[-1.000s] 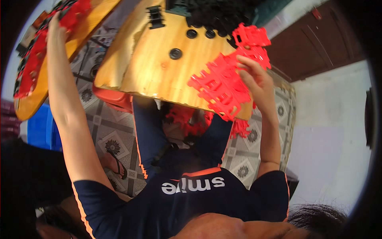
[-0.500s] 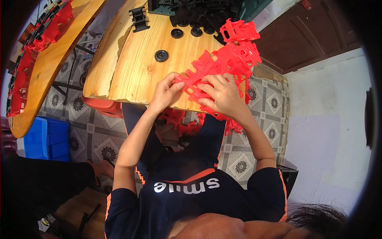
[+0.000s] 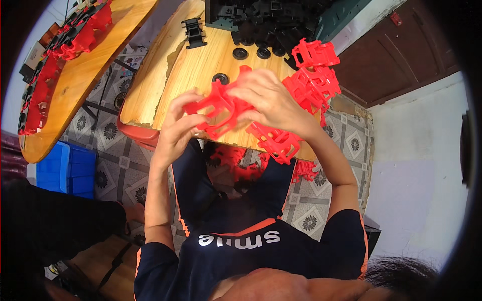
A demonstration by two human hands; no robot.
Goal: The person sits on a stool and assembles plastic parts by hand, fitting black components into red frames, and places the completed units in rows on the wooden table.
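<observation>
Above the near part of the wooden table (image 3: 196,65) I hold a red plastic frame (image 3: 217,100) with cut-out openings, tilted between both hands. My left hand (image 3: 176,125) pinches its left end between thumb and fingers. At the other end, my right hand (image 3: 273,103) is closed over the frame with bent fingers, hiding part of it. More red plastic frames (image 3: 314,85) are heaped at the table's right side, and another red frame (image 3: 277,142) lies at the front edge, below my right wrist. One black wheel (image 3: 220,79) sits just behind the held frame.
A dark green bin (image 3: 218,17) at the back holds many black parts. Further black wheels (image 3: 240,53) and a black chassis-like piece (image 3: 194,33) lie on the table. Left stand a second table (image 3: 80,70) with red-and-black assemblies, a blue bin (image 3: 68,168) and a person's leg (image 3: 65,220).
Both hands have lifted one red frame from the heap at the right and brought it left over the table. The view has shifted slightly.
</observation>
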